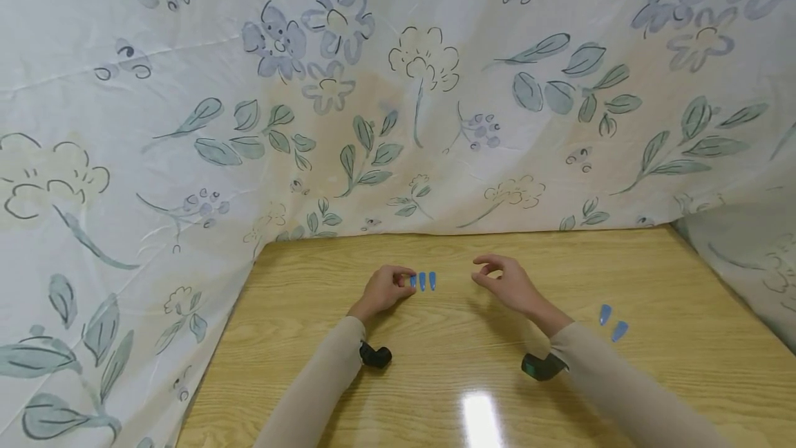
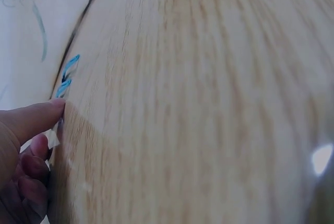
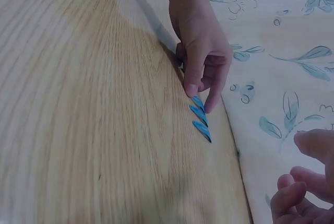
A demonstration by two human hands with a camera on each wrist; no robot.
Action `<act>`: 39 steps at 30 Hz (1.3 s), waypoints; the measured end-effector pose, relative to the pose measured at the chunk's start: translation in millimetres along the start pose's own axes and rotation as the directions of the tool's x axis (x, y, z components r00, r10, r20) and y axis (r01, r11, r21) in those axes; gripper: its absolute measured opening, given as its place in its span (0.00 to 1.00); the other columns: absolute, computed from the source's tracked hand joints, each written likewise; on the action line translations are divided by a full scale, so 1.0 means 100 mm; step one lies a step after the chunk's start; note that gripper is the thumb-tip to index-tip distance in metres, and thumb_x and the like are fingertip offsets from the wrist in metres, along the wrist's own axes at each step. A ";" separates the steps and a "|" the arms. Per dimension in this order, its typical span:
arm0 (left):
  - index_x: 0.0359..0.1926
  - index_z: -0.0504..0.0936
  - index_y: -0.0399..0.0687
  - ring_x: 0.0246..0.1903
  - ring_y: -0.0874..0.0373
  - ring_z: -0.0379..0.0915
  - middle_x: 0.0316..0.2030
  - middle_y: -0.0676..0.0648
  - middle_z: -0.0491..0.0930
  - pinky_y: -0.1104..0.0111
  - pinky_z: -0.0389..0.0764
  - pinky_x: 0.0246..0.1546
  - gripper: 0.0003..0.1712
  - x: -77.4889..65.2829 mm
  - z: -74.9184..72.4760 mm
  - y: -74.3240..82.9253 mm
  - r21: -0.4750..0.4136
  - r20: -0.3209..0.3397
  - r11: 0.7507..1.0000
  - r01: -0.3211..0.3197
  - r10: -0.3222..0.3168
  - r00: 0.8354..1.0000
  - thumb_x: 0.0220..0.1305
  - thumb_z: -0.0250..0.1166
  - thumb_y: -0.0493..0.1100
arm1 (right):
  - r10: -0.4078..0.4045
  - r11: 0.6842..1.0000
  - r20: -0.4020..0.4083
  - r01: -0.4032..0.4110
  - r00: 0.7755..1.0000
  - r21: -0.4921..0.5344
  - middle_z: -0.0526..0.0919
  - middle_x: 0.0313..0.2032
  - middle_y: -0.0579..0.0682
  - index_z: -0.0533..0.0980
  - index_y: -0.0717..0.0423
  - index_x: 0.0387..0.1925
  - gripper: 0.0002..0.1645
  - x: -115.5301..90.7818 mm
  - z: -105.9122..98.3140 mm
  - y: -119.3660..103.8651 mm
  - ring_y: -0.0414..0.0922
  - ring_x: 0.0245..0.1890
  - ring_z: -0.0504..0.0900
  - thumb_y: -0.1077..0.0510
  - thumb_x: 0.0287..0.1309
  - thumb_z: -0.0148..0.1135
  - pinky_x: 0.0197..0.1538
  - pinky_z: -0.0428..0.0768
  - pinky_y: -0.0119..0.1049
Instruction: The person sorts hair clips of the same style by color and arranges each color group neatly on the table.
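Observation:
Three blue false nails stand in a short row, the middle nail (image 1: 422, 281) and the right-hand nail (image 1: 432, 281) lying side by side. My left hand (image 1: 387, 289) pinches the leftmost nail (image 3: 197, 101) by its two ends between thumb and forefinger, low at the tabletop. Across a gap to the right, my right hand (image 1: 508, 285) hovers over the table with loosely bent fingers and nothing between them. In the right wrist view its fingertips (image 3: 310, 143) are apart. The left wrist view shows the left forefinger (image 2: 44, 110) beside the row.
Two more blue false nails, one upper (image 1: 605, 314) and one lower (image 1: 620, 331), lie on the wooden table (image 1: 435, 365) beyond my right forearm. A flowered cloth (image 1: 398, 157) hangs along the table's far edge and sides.

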State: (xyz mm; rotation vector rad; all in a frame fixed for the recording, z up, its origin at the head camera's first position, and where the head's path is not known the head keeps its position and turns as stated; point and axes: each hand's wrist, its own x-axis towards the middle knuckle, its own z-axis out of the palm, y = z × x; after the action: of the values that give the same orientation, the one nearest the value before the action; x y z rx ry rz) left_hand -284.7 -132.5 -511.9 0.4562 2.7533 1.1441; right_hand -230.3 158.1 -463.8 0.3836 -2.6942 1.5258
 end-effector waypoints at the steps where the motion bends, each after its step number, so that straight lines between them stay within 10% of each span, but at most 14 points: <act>1: 0.54 0.87 0.47 0.23 0.64 0.65 0.26 0.53 0.75 0.74 0.65 0.27 0.19 0.00 0.00 0.00 0.001 -0.001 1.000 0.001 -0.001 1.000 0.62 0.73 0.42 | -0.002 1.000 0.004 0.002 1.000 0.001 0.83 0.38 0.57 0.78 0.66 0.57 0.22 -0.02 -0.02 0.00 0.48 0.39 0.78 0.58 0.67 0.65 0.38 0.76 0.34; 39: 0.54 0.87 0.51 0.24 0.63 0.63 0.27 0.54 0.76 0.72 0.64 0.29 0.19 0.00 0.01 0.02 0.001 -0.019 1.000 0.029 -0.029 0.999 0.62 0.73 0.45 | 0.057 0.991 -0.034 -0.060 0.998 -0.117 0.82 0.49 0.63 0.75 0.66 0.62 0.27 -0.60 -0.91 0.53 0.32 0.36 0.78 0.51 0.73 0.59 0.34 0.80 0.33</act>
State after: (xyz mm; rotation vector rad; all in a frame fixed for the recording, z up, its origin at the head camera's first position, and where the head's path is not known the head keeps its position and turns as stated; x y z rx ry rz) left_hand -283.8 -130.8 -510.8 0.4056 2.7673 1.1463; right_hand -192.9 273.6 -469.7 0.2774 -2.7781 1.3645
